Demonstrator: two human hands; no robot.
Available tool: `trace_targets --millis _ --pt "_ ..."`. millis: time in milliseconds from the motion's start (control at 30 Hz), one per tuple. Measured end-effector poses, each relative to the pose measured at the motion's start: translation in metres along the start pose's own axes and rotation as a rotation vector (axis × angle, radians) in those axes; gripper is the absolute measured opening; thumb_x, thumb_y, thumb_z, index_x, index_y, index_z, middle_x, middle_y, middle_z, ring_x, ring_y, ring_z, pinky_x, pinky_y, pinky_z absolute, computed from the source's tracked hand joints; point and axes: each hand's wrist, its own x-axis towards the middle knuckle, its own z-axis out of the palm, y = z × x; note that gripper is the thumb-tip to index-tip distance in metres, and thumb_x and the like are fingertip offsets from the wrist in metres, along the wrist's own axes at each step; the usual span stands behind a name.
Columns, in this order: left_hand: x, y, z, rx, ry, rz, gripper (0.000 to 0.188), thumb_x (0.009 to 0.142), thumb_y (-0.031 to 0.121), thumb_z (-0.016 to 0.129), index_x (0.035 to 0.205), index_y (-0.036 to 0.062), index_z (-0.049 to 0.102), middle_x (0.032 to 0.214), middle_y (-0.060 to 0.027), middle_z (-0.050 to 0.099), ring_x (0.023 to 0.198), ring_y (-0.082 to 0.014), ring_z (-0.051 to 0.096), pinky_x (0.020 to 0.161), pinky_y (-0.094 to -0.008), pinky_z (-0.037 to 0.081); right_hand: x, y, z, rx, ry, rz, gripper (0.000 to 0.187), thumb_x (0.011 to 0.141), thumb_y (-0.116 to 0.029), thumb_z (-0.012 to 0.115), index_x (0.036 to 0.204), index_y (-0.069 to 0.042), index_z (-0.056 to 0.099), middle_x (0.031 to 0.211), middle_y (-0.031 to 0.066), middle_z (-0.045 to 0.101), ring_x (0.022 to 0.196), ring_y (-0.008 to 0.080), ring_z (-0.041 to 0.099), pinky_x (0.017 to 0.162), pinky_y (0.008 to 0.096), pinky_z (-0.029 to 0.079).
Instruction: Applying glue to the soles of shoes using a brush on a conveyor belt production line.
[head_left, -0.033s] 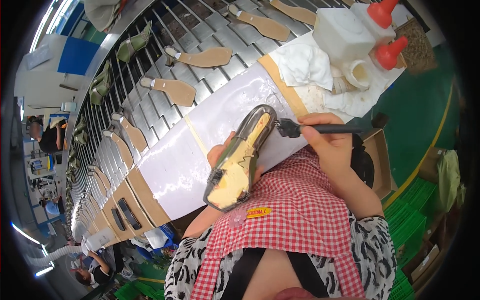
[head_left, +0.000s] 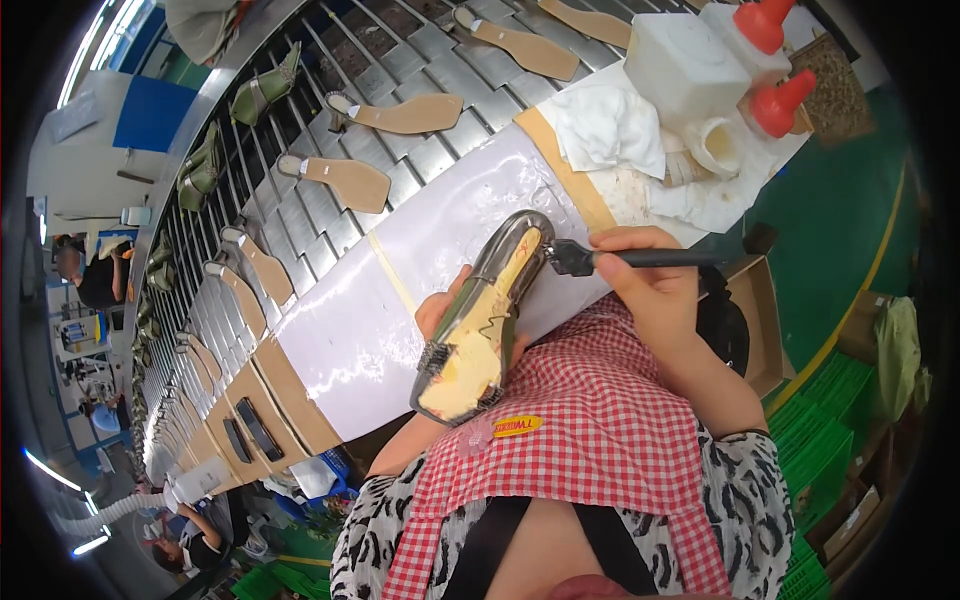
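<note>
A green shoe upper (head_left: 461, 318), stretched on its last, is held bottom side up over the white sheet. My left hand (head_left: 434, 310) is closed round its middle, with most of the fingers hidden behind it. The pale underside faces me and has dark marks on it. In my right hand (head_left: 655, 280) is a black-handled brush (head_left: 640, 258), pinched between thumb and fingers. Its bristles touch the inner rim at the shoe's far, rounded end.
White sheets (head_left: 350, 355) cover the near worktop. Beyond runs a slatted metal conveyor (head_left: 420, 170) with tan soles (head_left: 352, 185) and green shoe uppers (head_left: 264, 95). At the right stand white bottles with red caps (head_left: 780, 104), an open-mouthed white container (head_left: 716, 145) and crumpled white cloth (head_left: 608, 125).
The brush has shifted slightly left, bringing its bristles closer against the shoe's rim. The shoe and my left hand have hardly moved.
</note>
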Motion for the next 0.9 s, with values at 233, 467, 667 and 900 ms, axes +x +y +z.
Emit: trace_targets --millis 233,467,667,900 --pt "-0.008 -0.002 0.012 -0.481 0.059 -0.184 0.098 0.066 0.027 0.084 0.137 0.0065 0.020 0.133 -0.0176 0.036 0.115 -0.0257 0.040 0.096 -0.0340 0.035 0.005 0.018 0.007 -0.017 -0.086 0.076 0.016 0.081 0.001 0.068 0.096 -0.001 0.063 0.093 0.0052 0.063 0.088 0.0103 0.057 0.079 0.0226 0.045" --pt "-0.008 -0.003 0.007 -0.429 0.004 -0.125 0.095 0.064 0.019 0.085 0.134 0.0063 0.022 0.122 -0.0125 0.031 0.127 -0.0317 0.039 0.097 -0.0322 0.043 0.005 0.016 0.014 -0.245 -0.084 -0.097 0.016 0.080 0.001 0.067 0.095 0.000 0.062 0.094 0.0098 0.063 0.088 0.0154 0.059 0.078 0.0263 0.046" --pt "0.002 0.010 0.001 -0.345 0.024 -0.076 0.093 0.065 0.019 0.085 0.133 0.0059 0.023 0.119 -0.0120 0.030 0.127 -0.0342 0.039 0.100 -0.0355 0.045 -0.001 0.006 0.016 -0.273 -0.240 -0.107 0.014 0.080 0.006 0.064 0.093 0.001 0.061 0.098 0.0117 0.061 0.090 0.0146 0.058 0.080 0.0248 0.045" --pt "-0.002 0.010 0.001 -0.325 0.030 -0.069 0.091 0.067 0.017 0.084 0.134 0.0054 0.023 0.120 -0.0120 0.030 0.127 -0.0334 0.039 0.100 -0.0354 0.045 -0.005 0.009 0.019 -0.038 -0.320 0.145 0.015 0.081 0.006 0.064 0.094 0.002 0.060 0.098 0.0107 0.061 0.090 0.0142 0.058 0.080 0.0249 0.046"
